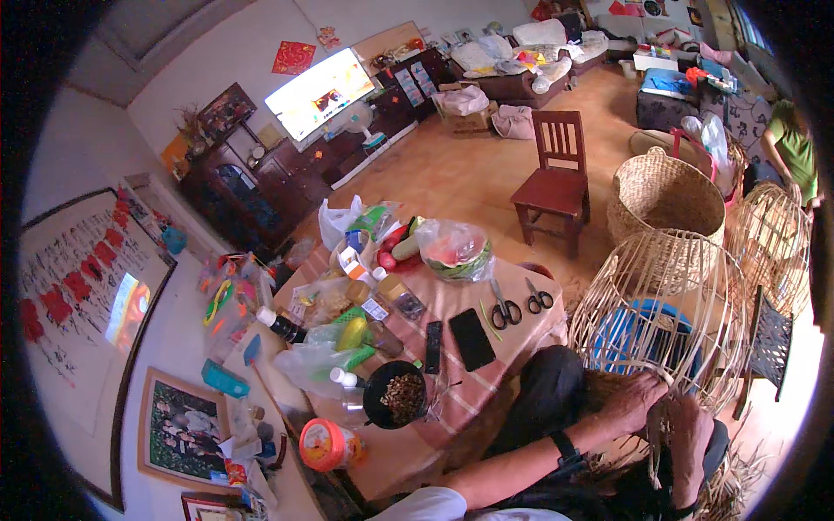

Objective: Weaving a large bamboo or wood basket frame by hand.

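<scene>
An open-weave basket (602,286) of pale strips is at the lower right, tilted toward me. My left hand (638,401), with a dark band on its wrist, grips the near edge of the basket. Close beside it, my right hand (688,425) is closed at the same edge, on the strips there. Fingertips of both hands are partly hidden. Loose strip ends hang down below the hands. A blue tub (643,328) shows through the gaps between the strips.
Left of my arms, a cloth-covered table (460,408) carries two scissors (506,313), a black tablet (472,339), a dark bowl (382,395) and bagged watermelon (459,259). Beyond stand a red chair (553,187) and a tall woven basket (665,195). A person in green (792,152) sits at far right.
</scene>
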Demonstrator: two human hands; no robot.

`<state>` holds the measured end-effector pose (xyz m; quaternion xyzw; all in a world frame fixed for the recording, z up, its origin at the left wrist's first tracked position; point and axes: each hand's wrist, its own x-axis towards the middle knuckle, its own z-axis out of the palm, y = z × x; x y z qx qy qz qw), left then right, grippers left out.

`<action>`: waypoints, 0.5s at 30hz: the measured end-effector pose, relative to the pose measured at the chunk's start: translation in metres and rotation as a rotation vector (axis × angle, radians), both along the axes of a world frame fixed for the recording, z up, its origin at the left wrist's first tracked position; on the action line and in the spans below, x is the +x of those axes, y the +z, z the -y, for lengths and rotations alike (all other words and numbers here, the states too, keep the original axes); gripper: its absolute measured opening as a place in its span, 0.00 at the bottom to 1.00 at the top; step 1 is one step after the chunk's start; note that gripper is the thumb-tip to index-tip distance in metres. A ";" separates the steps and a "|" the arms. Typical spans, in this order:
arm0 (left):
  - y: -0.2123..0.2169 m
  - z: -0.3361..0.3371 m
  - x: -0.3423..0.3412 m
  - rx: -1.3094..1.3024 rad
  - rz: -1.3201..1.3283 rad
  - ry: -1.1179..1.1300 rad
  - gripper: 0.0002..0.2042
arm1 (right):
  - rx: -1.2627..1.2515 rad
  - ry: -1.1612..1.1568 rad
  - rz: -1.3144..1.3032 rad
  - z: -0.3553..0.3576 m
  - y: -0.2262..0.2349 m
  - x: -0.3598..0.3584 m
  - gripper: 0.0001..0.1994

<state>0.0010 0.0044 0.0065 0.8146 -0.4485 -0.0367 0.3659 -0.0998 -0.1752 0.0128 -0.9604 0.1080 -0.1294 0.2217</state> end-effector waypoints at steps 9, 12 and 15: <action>-0.015 0.000 -0.002 -0.115 0.029 0.043 0.19 | 1.276 -0.412 0.327 0.121 -0.084 -0.097 0.09; -0.008 -0.003 0.001 -0.094 0.065 0.054 0.15 | 1.667 -0.427 0.518 0.157 -0.090 -0.126 0.19; 0.002 -0.003 0.002 -0.021 0.089 0.024 0.11 | 1.591 -0.403 0.668 0.172 -0.133 -0.142 0.23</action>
